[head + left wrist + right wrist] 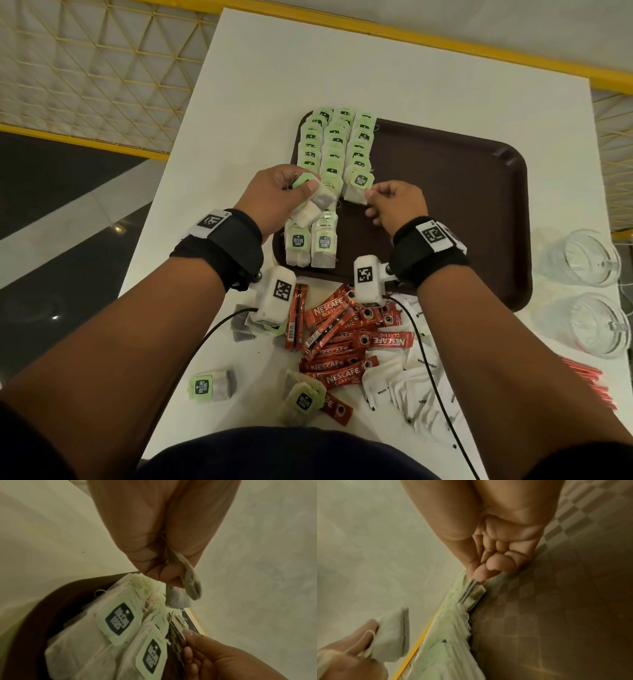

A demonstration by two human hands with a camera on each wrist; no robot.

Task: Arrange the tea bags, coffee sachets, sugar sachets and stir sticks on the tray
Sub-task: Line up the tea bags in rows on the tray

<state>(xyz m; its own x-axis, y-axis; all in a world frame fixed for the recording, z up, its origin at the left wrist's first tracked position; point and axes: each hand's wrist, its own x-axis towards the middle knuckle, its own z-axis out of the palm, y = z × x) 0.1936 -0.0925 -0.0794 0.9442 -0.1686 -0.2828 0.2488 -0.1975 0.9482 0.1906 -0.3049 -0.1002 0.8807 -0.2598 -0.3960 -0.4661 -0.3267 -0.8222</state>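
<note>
While our left hand (274, 197) grips green-tagged paper tea bags (313, 205), our right hand (394, 205) pinches another green-tagged tea bag (358, 188) over the brown plastic tray (479, 205).

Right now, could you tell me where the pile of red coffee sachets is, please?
In the head view, the red coffee sachets lie heaped on the white table, off the brown tray at its near edge, between both forearms, with the white sugar sachets on their right.
</note>
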